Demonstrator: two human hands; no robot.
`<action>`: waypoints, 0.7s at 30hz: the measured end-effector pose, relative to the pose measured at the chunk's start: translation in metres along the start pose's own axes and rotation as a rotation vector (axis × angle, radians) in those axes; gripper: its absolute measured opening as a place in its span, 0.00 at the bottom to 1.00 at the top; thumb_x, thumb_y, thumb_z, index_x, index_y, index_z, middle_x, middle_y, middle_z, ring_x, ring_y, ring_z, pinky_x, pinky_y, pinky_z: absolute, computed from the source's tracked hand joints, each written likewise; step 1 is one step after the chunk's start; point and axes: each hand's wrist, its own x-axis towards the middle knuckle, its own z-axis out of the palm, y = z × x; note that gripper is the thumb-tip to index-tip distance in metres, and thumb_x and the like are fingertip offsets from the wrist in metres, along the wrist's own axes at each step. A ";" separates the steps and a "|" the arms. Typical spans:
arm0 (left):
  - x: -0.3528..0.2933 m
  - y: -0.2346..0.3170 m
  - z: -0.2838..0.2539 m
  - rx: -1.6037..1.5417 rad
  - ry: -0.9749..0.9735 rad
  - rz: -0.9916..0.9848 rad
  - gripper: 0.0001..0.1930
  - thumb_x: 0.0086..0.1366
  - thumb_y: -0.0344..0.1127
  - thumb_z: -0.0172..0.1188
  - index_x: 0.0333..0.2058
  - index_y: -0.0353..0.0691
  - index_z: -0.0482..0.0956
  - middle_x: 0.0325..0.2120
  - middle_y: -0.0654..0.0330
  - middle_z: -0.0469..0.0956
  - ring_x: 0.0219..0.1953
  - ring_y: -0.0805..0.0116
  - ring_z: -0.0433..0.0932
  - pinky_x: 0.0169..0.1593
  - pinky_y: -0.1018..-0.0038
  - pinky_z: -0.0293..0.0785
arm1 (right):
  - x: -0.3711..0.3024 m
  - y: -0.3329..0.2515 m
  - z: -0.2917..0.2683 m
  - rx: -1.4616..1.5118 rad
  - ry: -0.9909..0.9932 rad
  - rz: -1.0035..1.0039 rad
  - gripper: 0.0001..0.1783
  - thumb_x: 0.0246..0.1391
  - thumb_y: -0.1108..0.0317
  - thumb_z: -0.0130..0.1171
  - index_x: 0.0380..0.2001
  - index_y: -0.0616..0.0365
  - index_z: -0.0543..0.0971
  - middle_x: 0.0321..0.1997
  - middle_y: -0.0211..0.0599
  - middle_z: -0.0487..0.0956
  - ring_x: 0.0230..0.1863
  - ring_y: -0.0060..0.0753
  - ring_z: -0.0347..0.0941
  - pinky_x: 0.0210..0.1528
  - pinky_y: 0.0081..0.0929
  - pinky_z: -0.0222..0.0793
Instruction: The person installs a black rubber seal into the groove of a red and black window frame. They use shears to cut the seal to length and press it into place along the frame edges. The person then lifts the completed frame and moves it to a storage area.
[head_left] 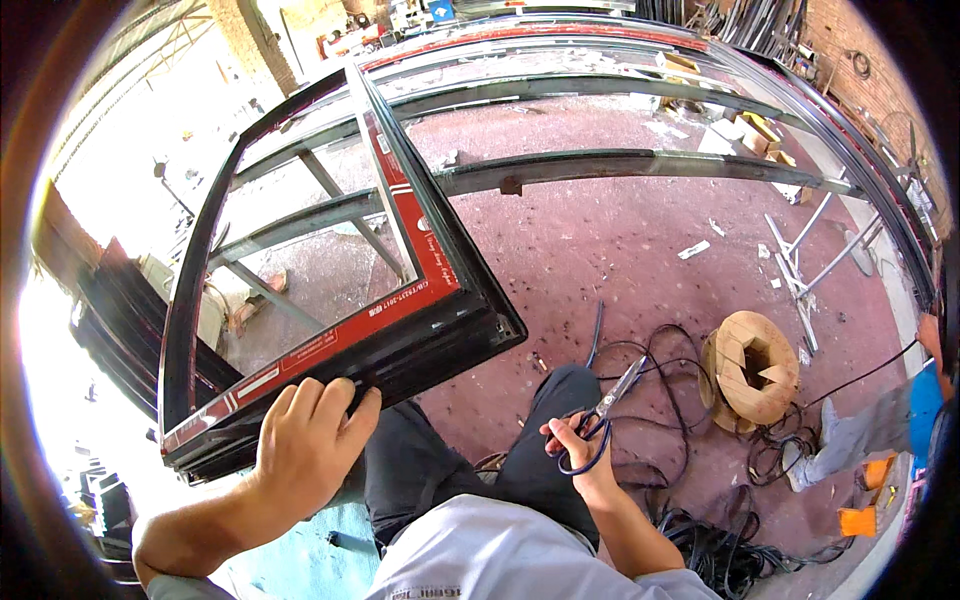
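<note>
A black window frame [455, 318] with red protective film along its inner faces lies at the left, its near edge close to my lap. My left hand [312, 435] is closed over that near edge, fingers bent and pressed together on the black profile. A small dark bit shows between thumb and forefinger; I cannot make out what it is. In my right hand [588, 462], over my right thigh, is a pair of scissors [612, 397] with dark handles. Thumb and fingers are in the loops, and the blades point up and away to the right.
Long metal rails [600, 172] of a rack support the frame and stretch to the right. A wooden spool [765, 370] stands on the reddish floor, with black strips [685, 400] tangled beside it. Another person's leg [865, 420] is at the right edge. Cardboard boxes [755, 135] stand farther back.
</note>
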 end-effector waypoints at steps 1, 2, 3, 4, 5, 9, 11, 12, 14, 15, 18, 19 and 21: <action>0.002 -0.001 0.002 -0.006 0.024 0.014 0.19 0.55 0.29 0.66 0.47 0.41 0.85 0.36 0.58 0.73 0.35 0.59 0.73 0.38 0.64 0.72 | 0.001 0.001 0.001 0.010 0.003 -0.006 0.15 0.61 0.68 0.72 0.27 0.53 0.74 0.33 0.45 0.85 0.26 0.29 0.81 0.31 0.27 0.78; 0.003 -0.002 0.004 -0.012 0.049 0.028 0.19 0.54 0.29 0.66 0.47 0.40 0.85 0.37 0.58 0.74 0.35 0.60 0.74 0.37 0.65 0.72 | 0.002 0.002 0.003 0.021 0.006 -0.012 0.15 0.61 0.68 0.72 0.27 0.53 0.74 0.33 0.45 0.85 0.26 0.28 0.81 0.32 0.27 0.78; 0.004 -0.006 0.008 0.010 0.060 0.109 0.23 0.53 0.33 0.64 0.50 0.37 0.82 0.44 0.55 0.76 0.35 0.62 0.74 0.38 0.68 0.74 | 0.002 0.001 0.003 0.022 0.002 -0.006 0.15 0.61 0.68 0.72 0.28 0.53 0.73 0.33 0.45 0.85 0.26 0.28 0.81 0.32 0.27 0.78; 0.006 -0.007 0.008 0.002 0.075 0.113 0.23 0.53 0.32 0.64 0.50 0.36 0.82 0.44 0.55 0.76 0.35 0.63 0.74 0.38 0.68 0.74 | 0.003 -0.002 0.004 0.024 -0.002 0.000 0.15 0.61 0.69 0.72 0.28 0.52 0.73 0.33 0.45 0.85 0.26 0.28 0.81 0.32 0.27 0.78; 0.009 -0.007 0.008 -0.006 0.090 0.118 0.24 0.53 0.32 0.65 0.50 0.36 0.82 0.44 0.55 0.76 0.36 0.63 0.75 0.38 0.68 0.75 | 0.003 -0.003 0.005 0.027 -0.006 0.005 0.15 0.61 0.69 0.72 0.28 0.52 0.73 0.33 0.45 0.85 0.26 0.28 0.81 0.32 0.27 0.78; 0.018 -0.006 0.004 -0.081 0.108 0.130 0.25 0.52 0.30 0.64 0.52 0.32 0.81 0.44 0.54 0.76 0.38 0.62 0.76 0.39 0.68 0.78 | 0.000 -0.007 0.006 0.039 -0.012 0.028 0.15 0.61 0.70 0.72 0.28 0.52 0.73 0.34 0.45 0.85 0.26 0.28 0.81 0.32 0.27 0.78; 0.024 -0.007 0.002 -0.102 0.131 0.142 0.26 0.52 0.30 0.64 0.53 0.31 0.81 0.44 0.55 0.76 0.38 0.61 0.76 0.40 0.68 0.80 | -0.003 -0.009 0.009 0.048 -0.005 0.025 0.15 0.61 0.70 0.72 0.29 0.52 0.73 0.34 0.45 0.85 0.26 0.29 0.81 0.32 0.27 0.78; 0.030 -0.009 0.001 -0.102 0.147 0.151 0.27 0.52 0.30 0.64 0.53 0.30 0.81 0.43 0.55 0.76 0.39 0.61 0.77 0.41 0.68 0.80 | -0.004 -0.011 0.009 0.040 -0.006 0.022 0.15 0.61 0.71 0.71 0.29 0.52 0.73 0.35 0.46 0.85 0.27 0.29 0.81 0.32 0.27 0.78; 0.038 -0.010 -0.001 -0.121 0.167 0.145 0.28 0.51 0.29 0.65 0.54 0.30 0.81 0.42 0.55 0.76 0.39 0.60 0.77 0.42 0.67 0.81 | -0.007 -0.013 0.009 0.024 -0.008 0.017 0.15 0.61 0.71 0.71 0.28 0.52 0.72 0.35 0.46 0.85 0.27 0.29 0.81 0.32 0.27 0.78; 0.042 -0.009 -0.003 -0.136 0.171 0.130 0.28 0.51 0.29 0.65 0.54 0.29 0.80 0.42 0.55 0.75 0.39 0.60 0.77 0.42 0.67 0.81 | -0.009 -0.015 0.010 0.013 -0.023 0.011 0.15 0.62 0.72 0.71 0.29 0.52 0.72 0.35 0.46 0.85 0.27 0.29 0.81 0.32 0.27 0.78; 0.052 -0.004 -0.005 -0.197 0.194 0.092 0.24 0.51 0.30 0.65 0.49 0.31 0.81 0.42 0.54 0.76 0.40 0.59 0.78 0.43 0.67 0.82 | -0.016 -0.021 0.012 -0.018 -0.068 -0.028 0.15 0.62 0.72 0.71 0.30 0.53 0.72 0.34 0.44 0.84 0.29 0.29 0.81 0.33 0.28 0.79; 0.054 -0.003 -0.005 -0.229 0.200 0.089 0.23 0.50 0.30 0.65 0.47 0.31 0.81 0.42 0.54 0.76 0.40 0.59 0.78 0.43 0.67 0.83 | -0.020 -0.022 0.013 -0.028 -0.082 -0.054 0.15 0.62 0.73 0.71 0.30 0.54 0.71 0.34 0.44 0.84 0.29 0.29 0.81 0.34 0.28 0.79; 0.058 -0.003 -0.005 -0.261 0.215 0.091 0.17 0.50 0.30 0.65 0.41 0.34 0.80 0.41 0.53 0.76 0.40 0.60 0.78 0.42 0.68 0.82 | -0.027 -0.031 0.019 -0.042 -0.092 -0.054 0.15 0.62 0.74 0.70 0.32 0.55 0.71 0.32 0.41 0.83 0.30 0.29 0.81 0.34 0.28 0.79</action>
